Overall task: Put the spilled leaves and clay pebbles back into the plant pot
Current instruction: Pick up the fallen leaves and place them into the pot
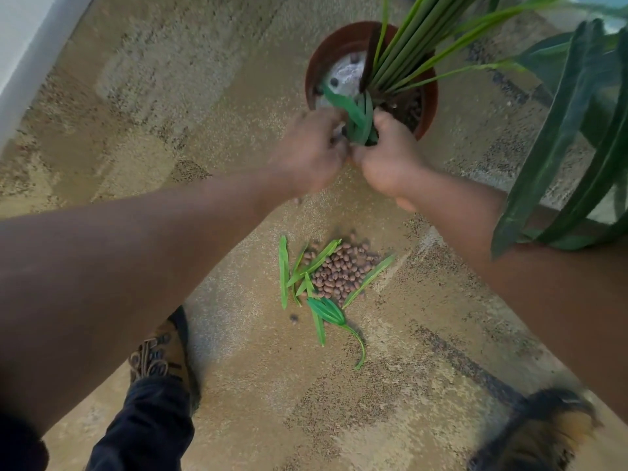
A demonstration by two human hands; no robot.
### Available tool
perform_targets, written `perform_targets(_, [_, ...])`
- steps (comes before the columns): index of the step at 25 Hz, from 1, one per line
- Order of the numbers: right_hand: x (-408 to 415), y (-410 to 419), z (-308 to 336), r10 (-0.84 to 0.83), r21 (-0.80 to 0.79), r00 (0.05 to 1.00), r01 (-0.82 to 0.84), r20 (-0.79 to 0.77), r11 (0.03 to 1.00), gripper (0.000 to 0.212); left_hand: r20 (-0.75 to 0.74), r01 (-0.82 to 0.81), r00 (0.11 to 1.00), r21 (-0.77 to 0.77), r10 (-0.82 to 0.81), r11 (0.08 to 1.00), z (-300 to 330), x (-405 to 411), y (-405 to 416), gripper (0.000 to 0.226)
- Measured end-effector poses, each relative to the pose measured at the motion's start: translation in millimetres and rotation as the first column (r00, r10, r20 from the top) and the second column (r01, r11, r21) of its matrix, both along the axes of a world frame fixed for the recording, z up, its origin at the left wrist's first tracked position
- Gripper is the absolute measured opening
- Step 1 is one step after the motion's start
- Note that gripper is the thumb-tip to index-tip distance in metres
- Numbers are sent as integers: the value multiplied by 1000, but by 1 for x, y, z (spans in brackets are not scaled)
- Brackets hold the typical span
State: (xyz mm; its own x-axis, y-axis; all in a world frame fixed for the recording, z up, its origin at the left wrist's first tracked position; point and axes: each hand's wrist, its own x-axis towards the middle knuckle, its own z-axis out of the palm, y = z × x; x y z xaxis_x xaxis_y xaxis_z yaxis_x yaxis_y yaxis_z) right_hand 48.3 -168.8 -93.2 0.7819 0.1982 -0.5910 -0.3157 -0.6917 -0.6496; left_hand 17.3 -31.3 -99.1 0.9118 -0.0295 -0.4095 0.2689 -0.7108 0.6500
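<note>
A brown plant pot (314, 66) with long green stems stands on the carpet at top centre. My left hand (307, 153) and my right hand (387, 158) are cupped together at the pot's near rim, closed around a bunch of green leaves (356, 115) that stick up between them over the pot. On the floor nearer to me lies a pile of brown clay pebbles (339, 270) with several loose green leaves (283, 271) across and beside it. One stray pebble (293, 317) lies just left of the pile.
A large dark-leaved plant (564, 130) hangs over the right side. My shoe (158, 351) and dark trouser leg stand at the lower left; a dark blurred shape (537, 433) sits at the lower right. A white wall base (30, 49) runs along the top left.
</note>
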Motion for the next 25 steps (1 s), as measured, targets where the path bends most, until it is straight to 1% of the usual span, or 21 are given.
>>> perform_targets(2, [-7,-6,-7,152,-70,986,-148,62,987,56,27,222,973,169,-229,960,-9,-1,1,40])
perform_targets(4, [-16,-15,-14,295,-187,946,-269,134,945,64,12,348,931,262,-364,900,-15,-7,5,50])
perform_targets(5, [-21,-20,-17,376,-260,912,-328,164,908,66,27,378,914,298,-404,876,-17,-14,9,57])
perform_targets(7, [-31,-32,-20,523,-431,818,-394,238,812,68,115,354,902,359,-417,864,-23,-33,19,66])
perform_targets(8, [-34,-39,-21,556,-491,773,-372,306,788,65,157,307,909,372,-385,876,-27,-45,26,67])
perform_targets(9, [-38,-45,-22,545,-503,741,-324,392,802,57,171,253,928,367,-332,895,-32,-56,33,64])
perform_targets(10, [-43,-48,-23,496,-469,740,-274,455,840,43,144,205,953,347,-268,915,-38,-65,39,57])
perform_targets(11, [-48,-50,-24,433,-404,787,-258,440,878,29,69,179,975,319,-211,930,-47,-74,45,51])
perform_targets(12, [-54,-50,-27,366,-326,865,-256,344,910,22,-38,178,984,287,-175,941,-56,-81,49,47])
perform_targets(13, [-63,-50,-31,308,-260,932,-255,192,931,21,-160,196,974,253,-159,947,-66,-89,52,46])
perform_targets(14, [-73,-50,-39,275,-204,961,-263,33,943,26,-277,232,947,230,-165,945,-75,-97,54,50])
perform_targets(15, [-82,-48,-47,268,-157,959,-279,-89,947,35,-363,279,912,212,-190,937,-83,-103,53,56])
perform_targets(16, [-89,-46,-52,285,-116,944,-305,-167,945,44,-405,320,887,193,-221,928,-91,-107,51,61])
perform_targets(17, [-95,-42,-55,318,-83,926,-340,-205,937,53,-410,344,878,179,-247,922,-97,-110,47,66])
perform_targets(19, [-104,-31,-64,400,-50,887,-422,-230,905,64,-401,369,874,178,-275,912,-108,-109,41,75])
perform_targets(21, [-108,-21,-73,493,-88,833,-527,-252,845,69,-403,405,866,222,-295,887,-113,-105,35,79])
perform_targets(23, [-111,-16,-81,575,-140,767,-627,-285,766,70,-377,419,875,281,-302,864,-116,-101,32,75])
perform_targets(25, [-114,-15,-85,598,-164,740,-660,-309,733,69,-324,397,898,310,-297,864,-115,-100,32,66])
